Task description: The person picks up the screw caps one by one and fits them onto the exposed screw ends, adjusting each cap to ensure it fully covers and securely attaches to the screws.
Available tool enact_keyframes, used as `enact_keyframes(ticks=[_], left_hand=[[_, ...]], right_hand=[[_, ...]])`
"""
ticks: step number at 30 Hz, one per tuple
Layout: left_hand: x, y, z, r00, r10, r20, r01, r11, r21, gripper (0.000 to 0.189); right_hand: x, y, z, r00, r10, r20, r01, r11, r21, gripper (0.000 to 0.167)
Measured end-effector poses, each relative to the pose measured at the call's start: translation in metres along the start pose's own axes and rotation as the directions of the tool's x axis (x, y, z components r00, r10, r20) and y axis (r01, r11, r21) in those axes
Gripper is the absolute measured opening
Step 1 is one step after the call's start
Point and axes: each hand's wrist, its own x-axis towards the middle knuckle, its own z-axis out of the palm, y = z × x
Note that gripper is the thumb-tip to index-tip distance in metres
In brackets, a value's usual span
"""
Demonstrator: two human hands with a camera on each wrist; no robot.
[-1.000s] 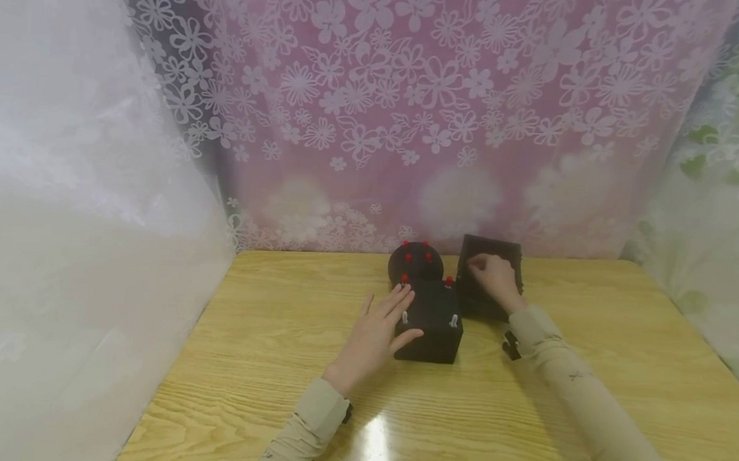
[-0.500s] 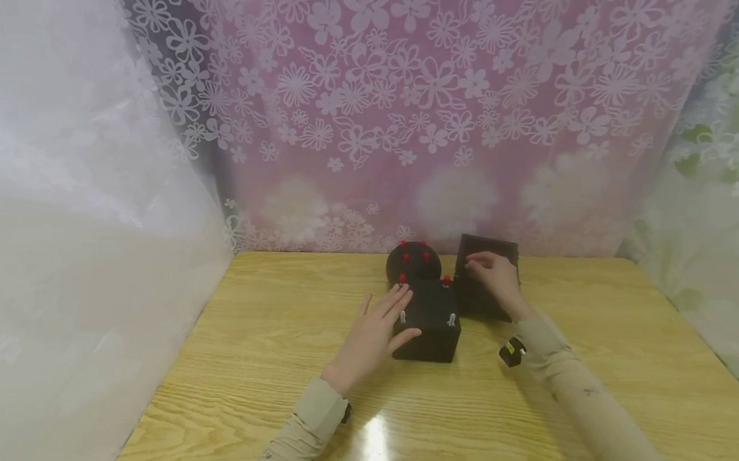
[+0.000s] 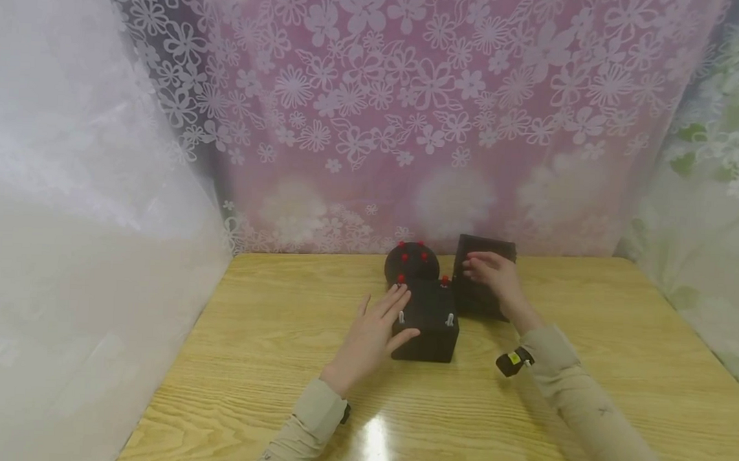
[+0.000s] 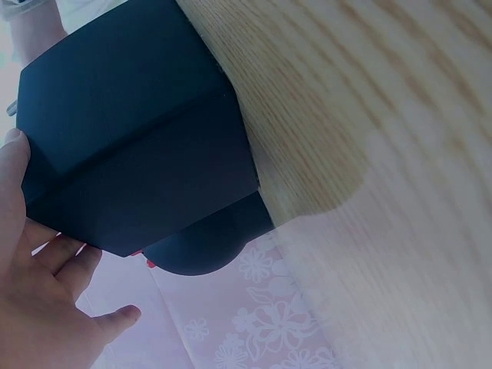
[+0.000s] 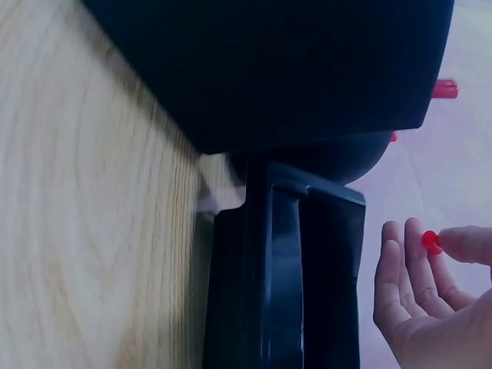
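Observation:
My left hand [image 3: 371, 334] lies with straight fingers on the top left of a black box [image 3: 431, 305], thumb spread along its front edge. Two red pegs [image 3: 445, 280] stand at the box's back corners and two small white pieces [image 3: 449, 320] at its front corners. Over an open black tray [image 3: 484, 304] to the right is my right hand [image 3: 497, 277]. Its thumb and fingers pinch a small red peg [image 5: 432, 242], seen clearly in the right wrist view. In the left wrist view, the left fingers [image 4: 73, 257] reach over the box's edge.
Behind the box stands a round black piece [image 3: 411, 263] carrying several red pegs. All rest on a wooden table [image 3: 264, 363]. A pink flowered curtain [image 3: 362, 120] hangs along the table's back edge, with pale sheets on both sides.
My right wrist has shifted right and turned, and the fingers have risen a little from the tray with the red peg. My left hand stays on the box.

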Motion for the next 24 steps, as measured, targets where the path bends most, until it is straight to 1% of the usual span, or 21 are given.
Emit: enact_keyframes(ticks=[7, 12, 17, 21, 24], left_hand=[[0.0, 0.0, 0.0, 1.0, 0.014, -0.023, -0.014, 1.0, 0.007, 0.074], [-0.001, 0.0, 0.0, 0.999, 0.018, -0.03, -0.018, 1.0, 0.015, 0.073], [-0.001, 0.001, 0.0, 1.0, 0.005, -0.017, -0.005, 1.0, 0.001, 0.073], [-0.001, 0.001, -0.001, 1.0, 0.007, -0.024, -0.007, 1.0, -0.002, 0.072], [0.0, 0.001, -0.001, 0.999, 0.012, -0.03, -0.012, 1.0, 0.004, 0.072]], right_hand=[[-0.015, -0.009, 0.005, 1.0, -0.009, 0.029, 0.007, 0.998, 0.068, 0.048], [-0.024, -0.014, 0.01, 1.0, -0.012, 0.027, 0.01, 0.996, 0.094, 0.048], [-0.032, -0.016, 0.015, 0.998, -0.055, 0.027, 0.053, 0.995, 0.085, 0.048], [-0.038, -0.02, 0.019, 0.996, -0.082, 0.023, 0.08, 0.994, 0.079, 0.046], [-0.042, -0.024, 0.022, 0.995, -0.098, 0.009, 0.097, 0.991, 0.095, 0.046]])
